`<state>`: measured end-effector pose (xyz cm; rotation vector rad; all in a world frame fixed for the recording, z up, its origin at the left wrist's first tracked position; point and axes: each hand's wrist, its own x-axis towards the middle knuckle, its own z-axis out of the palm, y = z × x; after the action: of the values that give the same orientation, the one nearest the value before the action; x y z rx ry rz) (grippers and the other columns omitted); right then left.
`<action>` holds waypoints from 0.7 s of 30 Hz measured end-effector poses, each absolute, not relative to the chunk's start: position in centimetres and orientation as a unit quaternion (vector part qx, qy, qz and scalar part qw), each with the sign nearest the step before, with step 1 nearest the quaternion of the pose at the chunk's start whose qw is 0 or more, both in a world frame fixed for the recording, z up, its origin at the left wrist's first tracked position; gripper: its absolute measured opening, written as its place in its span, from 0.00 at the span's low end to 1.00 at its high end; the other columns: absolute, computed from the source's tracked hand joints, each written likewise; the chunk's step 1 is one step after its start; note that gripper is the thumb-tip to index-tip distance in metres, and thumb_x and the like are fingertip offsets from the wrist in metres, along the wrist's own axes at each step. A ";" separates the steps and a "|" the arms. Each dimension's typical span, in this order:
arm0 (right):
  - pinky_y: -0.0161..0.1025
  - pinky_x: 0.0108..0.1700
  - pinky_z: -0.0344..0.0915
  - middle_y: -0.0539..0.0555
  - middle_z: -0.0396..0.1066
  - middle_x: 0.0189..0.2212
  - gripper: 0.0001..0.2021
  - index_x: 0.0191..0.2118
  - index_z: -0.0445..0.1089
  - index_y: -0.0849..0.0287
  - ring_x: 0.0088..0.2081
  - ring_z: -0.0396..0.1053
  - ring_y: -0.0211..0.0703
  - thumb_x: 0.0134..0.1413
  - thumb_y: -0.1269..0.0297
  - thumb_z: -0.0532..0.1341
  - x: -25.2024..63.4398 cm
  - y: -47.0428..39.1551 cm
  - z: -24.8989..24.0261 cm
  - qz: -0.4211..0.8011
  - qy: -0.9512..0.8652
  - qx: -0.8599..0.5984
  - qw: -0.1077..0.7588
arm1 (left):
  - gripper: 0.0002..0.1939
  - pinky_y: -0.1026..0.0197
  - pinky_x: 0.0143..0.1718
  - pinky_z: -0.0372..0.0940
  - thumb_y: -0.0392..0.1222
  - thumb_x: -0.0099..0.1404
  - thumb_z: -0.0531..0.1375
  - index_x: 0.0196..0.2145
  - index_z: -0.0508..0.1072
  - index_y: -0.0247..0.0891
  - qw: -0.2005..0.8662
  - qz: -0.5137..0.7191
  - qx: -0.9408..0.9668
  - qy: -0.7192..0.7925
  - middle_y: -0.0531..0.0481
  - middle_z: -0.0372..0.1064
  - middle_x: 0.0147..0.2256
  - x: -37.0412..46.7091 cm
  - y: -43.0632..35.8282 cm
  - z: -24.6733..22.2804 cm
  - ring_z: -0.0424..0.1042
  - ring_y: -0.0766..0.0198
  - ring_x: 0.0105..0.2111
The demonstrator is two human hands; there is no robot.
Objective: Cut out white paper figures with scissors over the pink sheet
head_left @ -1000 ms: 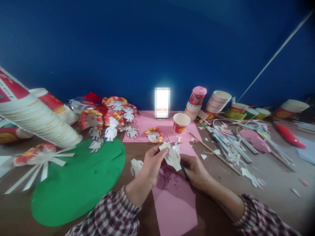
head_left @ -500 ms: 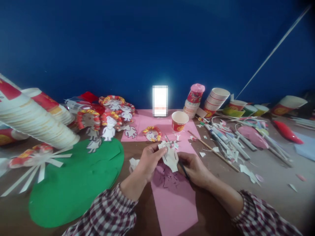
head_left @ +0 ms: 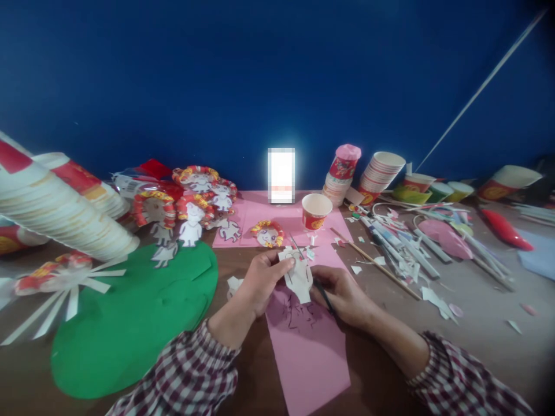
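Observation:
My left hand (head_left: 265, 278) pinches a white paper cutout (head_left: 299, 283) with dark drawn lines, thumb on top. In my right hand (head_left: 340, 293) is a pair of scissors (head_left: 323, 296); its dark handle shows beside the fingers, and a thin blade tip shows past the paper's upper edge. The rest of the blades is hidden behind the cutout. Below both hands lies a pink sheet (head_left: 310, 364) with dark marks. Just beyond them, a round face with a red and yellow twisted rim (head_left: 267, 233) lies near a paper cup (head_left: 317, 212).
Stacked paper cups (head_left: 65, 202) lean at the left, near a green paper shape (head_left: 139, 323). White paper figures (head_left: 191, 225) with ringed heads stand behind it. At the right are pens (head_left: 390, 248), a wooden stick (head_left: 375, 263), paper scraps (head_left: 436, 301) and more stacked cups (head_left: 381, 176).
The white cutout has turned slightly between my hands, and its lower end now looks narrower. Both hands stay nearly in place; the whole view has shifted a little.

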<state>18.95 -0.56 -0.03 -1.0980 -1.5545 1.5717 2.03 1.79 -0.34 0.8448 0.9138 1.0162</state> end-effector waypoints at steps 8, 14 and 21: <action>0.31 0.28 0.57 0.45 0.59 0.20 0.02 0.30 0.65 0.62 0.25 0.59 0.34 0.48 0.72 0.57 19.1 -0.5 0.2 0.598 -0.604 -0.418 0.321 | 0.08 0.62 0.28 0.64 0.40 0.54 0.62 0.29 0.72 0.31 0.702 0.448 0.373 0.409 0.47 0.72 0.24 1.9 2.0 -0.2 0.69 0.64 0.22; 0.32 0.29 0.59 0.46 0.58 0.19 0.04 0.32 0.67 0.62 0.26 0.60 0.36 0.48 0.73 0.57 19.0 -0.5 0.2 0.593 -0.606 -0.416 0.328 | 0.09 0.62 0.28 0.64 0.40 0.54 0.62 0.29 0.73 0.30 0.701 0.444 0.373 0.414 0.47 0.71 0.23 1.9 2.0 -0.2 0.69 0.64 0.23; 0.31 0.27 0.57 0.45 0.58 0.18 0.06 0.33 0.67 0.62 0.24 0.59 0.34 0.47 0.75 0.56 18.9 -0.6 0.0 0.602 -0.594 -0.414 0.337 | 0.09 0.62 0.28 0.63 0.40 0.54 0.62 0.30 0.73 0.31 0.701 0.448 0.374 0.409 0.46 0.72 0.24 2.0 2.0 -0.5 0.69 0.65 0.23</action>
<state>18.89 -0.57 -0.04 -1.0795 -1.5480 1.5704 2.01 2.02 -0.51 0.8315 0.9109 0.9983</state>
